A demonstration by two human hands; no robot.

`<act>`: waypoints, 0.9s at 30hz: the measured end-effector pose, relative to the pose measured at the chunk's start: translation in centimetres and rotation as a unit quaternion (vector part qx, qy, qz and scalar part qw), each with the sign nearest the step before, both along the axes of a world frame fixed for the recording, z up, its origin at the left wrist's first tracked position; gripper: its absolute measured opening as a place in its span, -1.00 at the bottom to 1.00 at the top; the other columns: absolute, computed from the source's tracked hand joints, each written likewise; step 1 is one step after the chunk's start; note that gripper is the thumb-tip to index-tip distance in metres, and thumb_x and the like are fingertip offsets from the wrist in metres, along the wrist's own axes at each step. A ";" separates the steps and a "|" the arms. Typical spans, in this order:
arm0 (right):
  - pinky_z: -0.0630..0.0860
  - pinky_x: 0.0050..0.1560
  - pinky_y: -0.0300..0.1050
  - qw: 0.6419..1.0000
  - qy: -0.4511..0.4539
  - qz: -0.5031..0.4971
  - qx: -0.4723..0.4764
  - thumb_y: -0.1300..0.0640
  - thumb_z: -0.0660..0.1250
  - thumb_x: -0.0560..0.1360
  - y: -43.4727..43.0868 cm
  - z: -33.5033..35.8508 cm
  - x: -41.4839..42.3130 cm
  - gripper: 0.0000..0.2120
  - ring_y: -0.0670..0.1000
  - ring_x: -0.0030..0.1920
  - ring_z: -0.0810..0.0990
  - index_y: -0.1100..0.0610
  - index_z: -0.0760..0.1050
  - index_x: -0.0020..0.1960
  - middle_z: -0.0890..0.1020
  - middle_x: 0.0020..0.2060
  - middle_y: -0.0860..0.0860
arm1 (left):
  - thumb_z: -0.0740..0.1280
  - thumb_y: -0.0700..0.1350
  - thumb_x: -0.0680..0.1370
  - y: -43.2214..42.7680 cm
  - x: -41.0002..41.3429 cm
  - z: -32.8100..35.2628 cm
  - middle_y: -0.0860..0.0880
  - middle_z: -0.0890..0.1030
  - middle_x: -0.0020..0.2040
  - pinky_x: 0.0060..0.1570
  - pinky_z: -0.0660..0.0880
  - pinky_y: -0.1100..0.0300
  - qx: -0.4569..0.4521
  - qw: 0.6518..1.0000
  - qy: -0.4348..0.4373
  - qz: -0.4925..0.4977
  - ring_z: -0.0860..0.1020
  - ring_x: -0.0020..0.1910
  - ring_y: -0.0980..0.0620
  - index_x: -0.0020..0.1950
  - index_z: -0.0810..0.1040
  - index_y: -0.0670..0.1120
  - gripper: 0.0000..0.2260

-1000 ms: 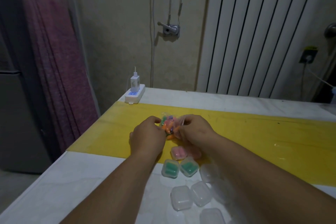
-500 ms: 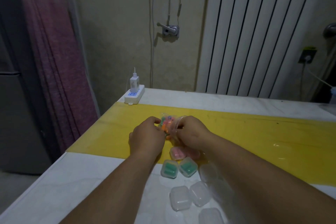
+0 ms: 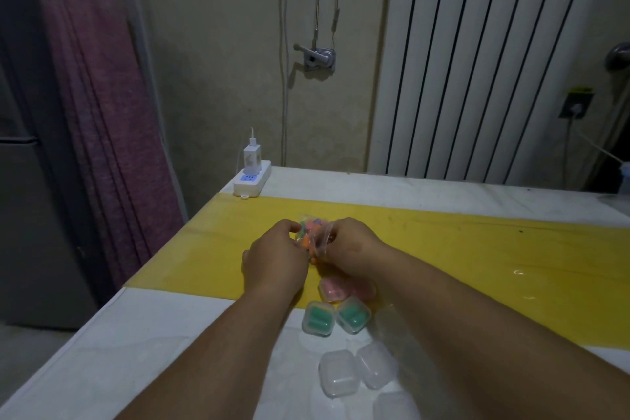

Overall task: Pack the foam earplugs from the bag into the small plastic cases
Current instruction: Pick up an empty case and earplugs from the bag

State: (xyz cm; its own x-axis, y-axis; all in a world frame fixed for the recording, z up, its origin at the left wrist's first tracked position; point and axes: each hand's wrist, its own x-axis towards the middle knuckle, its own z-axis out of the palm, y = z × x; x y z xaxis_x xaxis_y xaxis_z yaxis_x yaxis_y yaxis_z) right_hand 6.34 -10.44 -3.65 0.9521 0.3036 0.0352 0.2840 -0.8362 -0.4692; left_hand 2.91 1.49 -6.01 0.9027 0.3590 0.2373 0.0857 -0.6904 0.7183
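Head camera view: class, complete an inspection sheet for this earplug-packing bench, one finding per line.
Surface: white table crossed by a glossy yellow strip.
Job's things: clear plastic bag of coloured foam earplugs; two small clear cases holding green earplugs; one case holding pink earplugs; empty clear cases nearest the person.
Clutter: nothing seen.
Hands: left hand and right hand both pinch the bag.
Cables: white power strip with white charger at the table's far-left corner; cords hang on the wall.
Surroundings: purple curtain left, white ribbed panel behind.
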 end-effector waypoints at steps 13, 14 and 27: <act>0.59 -0.07 -0.09 0.981 -0.022 -0.078 0.176 0.14 0.55 0.35 -1.0 0.5 -1.8 -0.73 0.02 -0.16 0.64 0.00 0.50 -0.41 0.65 -0.30 -0.04 | 0.27 -0.09 0.54 0.0 0.4 -0.2 0.03 0.65 -0.06 0.05 0.44 0.04 0.023 1.000 -0.002 0.005 0.56 -0.03 -0.04 0.18 0.52 0.15 -0.75; 0.61 -0.10 -0.11 0.974 -0.020 -0.093 0.204 0.16 0.56 0.33 -1.1 0.7 -1.9 -0.75 0.00 -0.17 0.65 0.00 0.52 -0.40 0.65 -0.32 -0.07 | 0.28 -0.06 0.55 0.1 0.4 -0.3 0.04 0.65 -0.06 0.03 0.44 0.06 0.024 1.000 -0.002 0.005 0.56 -0.03 -0.03 0.17 0.52 0.15 -0.77; 0.52 -0.17 -0.01 0.901 0.002 -0.224 0.372 0.23 0.52 0.37 -6.0 1.9 -5.1 -0.83 0.03 -0.26 0.54 0.05 0.58 -0.13 0.64 -0.20 0.07 | 0.24 0.05 0.57 -0.1 -0.3 0.4 0.00 0.60 0.11 0.08 0.37 0.04 0.083 0.996 0.041 0.012 0.49 0.11 -0.08 0.20 0.57 0.10 -0.76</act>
State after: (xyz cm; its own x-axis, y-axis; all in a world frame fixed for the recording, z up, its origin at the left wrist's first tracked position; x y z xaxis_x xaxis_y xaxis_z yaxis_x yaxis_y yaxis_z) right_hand 1.19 -16.47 -1.72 0.9736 -0.2182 0.0672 -0.0062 -0.3195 -0.9476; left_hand 2.64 1.41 -5.62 0.9126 0.3435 0.2215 0.1575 -0.7956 0.5850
